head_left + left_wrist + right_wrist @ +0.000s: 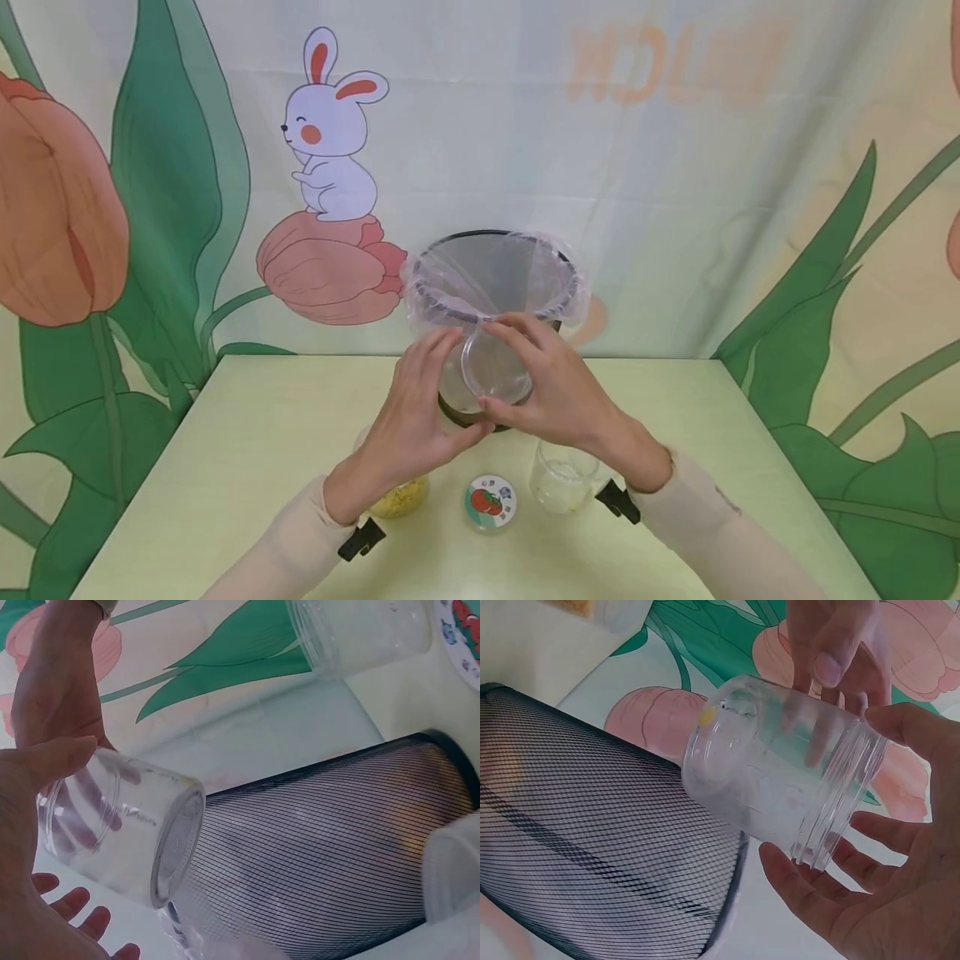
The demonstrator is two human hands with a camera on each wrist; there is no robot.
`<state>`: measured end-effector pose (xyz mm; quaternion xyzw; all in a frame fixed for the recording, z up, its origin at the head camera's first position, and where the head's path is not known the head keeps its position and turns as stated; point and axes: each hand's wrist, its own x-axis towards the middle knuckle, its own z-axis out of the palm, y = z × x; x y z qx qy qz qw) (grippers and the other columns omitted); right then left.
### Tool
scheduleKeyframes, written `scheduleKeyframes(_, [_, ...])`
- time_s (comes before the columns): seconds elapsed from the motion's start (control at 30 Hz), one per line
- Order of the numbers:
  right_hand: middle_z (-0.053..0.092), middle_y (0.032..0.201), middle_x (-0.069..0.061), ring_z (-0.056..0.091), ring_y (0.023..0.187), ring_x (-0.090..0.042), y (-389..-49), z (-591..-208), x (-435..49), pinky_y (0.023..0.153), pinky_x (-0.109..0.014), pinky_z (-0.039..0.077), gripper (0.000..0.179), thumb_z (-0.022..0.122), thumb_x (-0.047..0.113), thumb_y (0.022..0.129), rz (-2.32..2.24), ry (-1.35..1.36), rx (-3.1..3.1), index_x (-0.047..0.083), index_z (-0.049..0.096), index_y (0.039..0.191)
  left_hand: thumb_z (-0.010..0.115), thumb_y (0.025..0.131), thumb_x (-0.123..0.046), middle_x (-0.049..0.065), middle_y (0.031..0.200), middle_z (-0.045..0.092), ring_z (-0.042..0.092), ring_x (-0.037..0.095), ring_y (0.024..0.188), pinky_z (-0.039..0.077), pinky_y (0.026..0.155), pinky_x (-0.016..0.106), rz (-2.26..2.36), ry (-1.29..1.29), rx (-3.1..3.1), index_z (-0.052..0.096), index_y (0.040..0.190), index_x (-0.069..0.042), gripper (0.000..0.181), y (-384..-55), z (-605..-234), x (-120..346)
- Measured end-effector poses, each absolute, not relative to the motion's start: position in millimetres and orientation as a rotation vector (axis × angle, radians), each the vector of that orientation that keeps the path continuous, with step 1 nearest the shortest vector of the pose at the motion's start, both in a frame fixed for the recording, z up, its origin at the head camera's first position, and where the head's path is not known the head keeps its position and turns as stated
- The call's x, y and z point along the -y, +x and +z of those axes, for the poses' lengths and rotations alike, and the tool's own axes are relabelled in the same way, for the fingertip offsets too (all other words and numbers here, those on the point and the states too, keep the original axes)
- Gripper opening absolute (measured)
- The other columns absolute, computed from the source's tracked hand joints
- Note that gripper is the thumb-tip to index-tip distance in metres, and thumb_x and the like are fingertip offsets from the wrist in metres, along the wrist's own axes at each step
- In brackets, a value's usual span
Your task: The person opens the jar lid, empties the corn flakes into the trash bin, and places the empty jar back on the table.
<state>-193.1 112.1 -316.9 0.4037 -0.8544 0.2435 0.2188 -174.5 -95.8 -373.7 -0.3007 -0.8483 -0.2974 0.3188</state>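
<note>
My right hand [558,379] holds a clear plastic jar [772,765] near its threaded rim, between thumb and fingertips. The jar lies tilted on its side, and I see nothing inside it but a small yellow spot near its base. My left hand [416,400] is around the jar's other side with fingers spread and relaxed. In the left wrist view the left thumb [64,757] overlaps the jar's rim end, while the other left fingers hang apart below it. Right behind both hands stands a black mesh bin [322,847] lined with a thin clear bag [423,312].
On the table [285,417], a jar with yellow contents [401,500] stands partly hidden by the left wrist. A round lid with a tomato picture [489,502] lies in the middle. Another clear jar [562,479] stands near the right wrist. A printed curtain [480,150] hangs behind.
</note>
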Motion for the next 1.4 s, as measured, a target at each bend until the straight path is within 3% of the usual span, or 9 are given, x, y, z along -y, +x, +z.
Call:
scheduleKeyframes(0.7, [0.052, 0.138, -0.001, 0.055, 0.123, -0.021, -197.1, -379.3, -103.9, 0.095, -0.041, 0.053, 0.071, 0.079, 0.034, 0.077, 0.678, 1.037, 2.587, 0.015, 0.052, 0.14, 0.086, 0.067, -0.042, 0.013, 0.146, 0.043, 0.037, 0.032, 0.135, 0.031, 0.109, 0.055, -0.727, -0.709, 2.358, 0.035, 0.149, -0.007, 0.103, -161.4, -418.1, 141.1])
scheduleKeyframes(1.4, [0.047, 0.148, -0.01, 0.049, 0.133, -0.032, -219.7, -433.9, -81.9, 0.099, -0.053, 0.049, 0.067, 0.076, 0.035, 0.079, 0.642, 0.933, 2.824, 0.019, 0.052, 0.14, 0.083, 0.07, -0.042, 0.01, 0.146, 0.042, 0.04, 0.03, 0.134, 0.032, 0.106, 0.055, -0.772, -0.567, 2.435, 0.039, 0.146, -0.012, 0.093, -148.0, -450.3, 168.6])
